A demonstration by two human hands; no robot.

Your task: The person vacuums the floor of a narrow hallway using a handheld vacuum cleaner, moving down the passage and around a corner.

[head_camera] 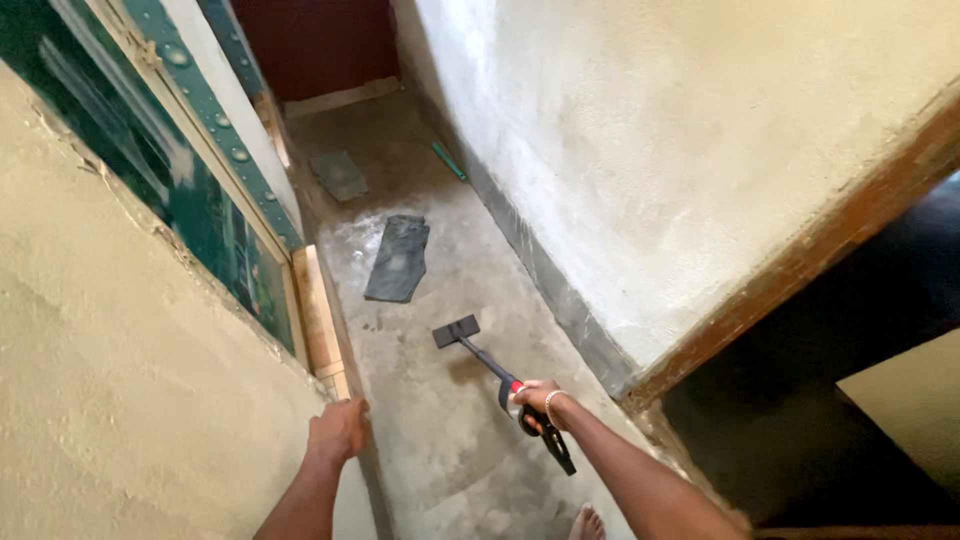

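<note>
Head view looks down a narrow passage with a bare concrete floor [470, 430] running between two rough plastered walls. On the left, a sandy-coloured wall [110, 400] carries a green glazed window frame [170, 170] with a pale wooden plank [318, 318] leaning below it. On the right, a whitish wall [680, 130] ends in a grey skirting band and a brown wooden door frame [830, 240] opening onto a dark room.

Along the floor ahead, a folded piece of dark denim cloth [398, 258] lies in the middle of the passage, just beyond the tool's head. Farther on lies a flat grey slab [339, 174], and a thin green stick [449, 160] rests against the foot of the right wall. A dark red door closes the far end. The tip of a bare foot [588, 522] shows at the lower edge.

The right hand [535, 398] has its fingers wrapped tightly around the handle of a long-handled black scraper [495, 372], which bears a red mark near the grip. The scraper slants forward and left, with its flat rectangular head resting on the floor near the cloth but apart from it.

The left hand [339, 430] rests against the corner edge of the left wall, its fingers curled together, holding nothing.
</note>
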